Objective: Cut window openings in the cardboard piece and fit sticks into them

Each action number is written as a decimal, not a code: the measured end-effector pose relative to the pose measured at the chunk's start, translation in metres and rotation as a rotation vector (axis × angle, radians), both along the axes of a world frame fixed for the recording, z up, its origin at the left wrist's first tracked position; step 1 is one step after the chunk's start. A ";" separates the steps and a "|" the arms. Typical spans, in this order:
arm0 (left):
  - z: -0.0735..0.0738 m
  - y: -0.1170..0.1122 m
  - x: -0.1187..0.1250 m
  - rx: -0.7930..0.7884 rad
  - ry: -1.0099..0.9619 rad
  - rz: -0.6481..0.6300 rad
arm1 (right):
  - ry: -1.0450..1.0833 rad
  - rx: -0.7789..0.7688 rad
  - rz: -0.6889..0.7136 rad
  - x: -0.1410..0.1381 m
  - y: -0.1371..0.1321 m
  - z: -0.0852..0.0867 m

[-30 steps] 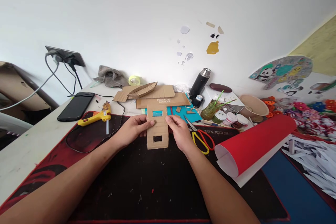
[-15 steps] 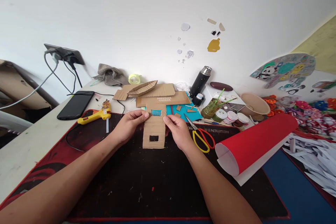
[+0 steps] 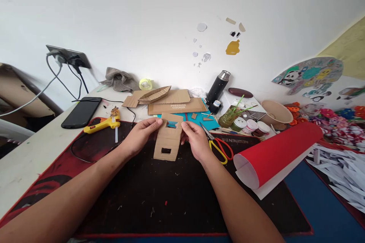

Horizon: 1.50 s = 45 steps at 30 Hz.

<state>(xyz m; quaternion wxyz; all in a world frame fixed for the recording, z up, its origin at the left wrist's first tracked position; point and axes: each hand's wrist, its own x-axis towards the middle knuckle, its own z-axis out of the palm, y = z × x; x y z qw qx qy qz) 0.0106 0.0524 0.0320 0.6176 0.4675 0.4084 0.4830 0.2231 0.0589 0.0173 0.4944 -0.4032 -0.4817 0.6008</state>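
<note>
Between my two hands is a flat cardboard strip with two rectangular cut-outs, tilted slightly to the right at its top. My left hand pinches its left edge near the upper cut-out. On the opposite edge, my right hand grips it with the thumb on the front; the other fingers are mostly hidden behind. Scissors with red and yellow handles lie just right of my right hand. Left of my left hand rests a yellow glue gun. Behind the strip are a blue sheet and more cardboard.
A black mat covers the desk front. At right lies a red paper roll, near paint jars. A black flask leans at the wall. A phone and cables are at left.
The cardboard strip has turned slightly, its top shifting right and its lower end a little left. Both hands keep hold of it; the right hand has moved slightly right.
</note>
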 end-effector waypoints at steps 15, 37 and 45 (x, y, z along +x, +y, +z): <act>-0.003 0.004 -0.005 0.004 -0.096 0.070 | -0.034 0.043 0.053 -0.002 -0.004 0.002; 0.000 0.001 -0.009 0.006 0.108 0.156 | 0.059 -0.030 0.130 -0.005 -0.004 0.002; 0.009 -0.004 -0.001 -0.119 0.008 0.148 | -0.031 -0.038 0.116 -0.006 -0.003 0.002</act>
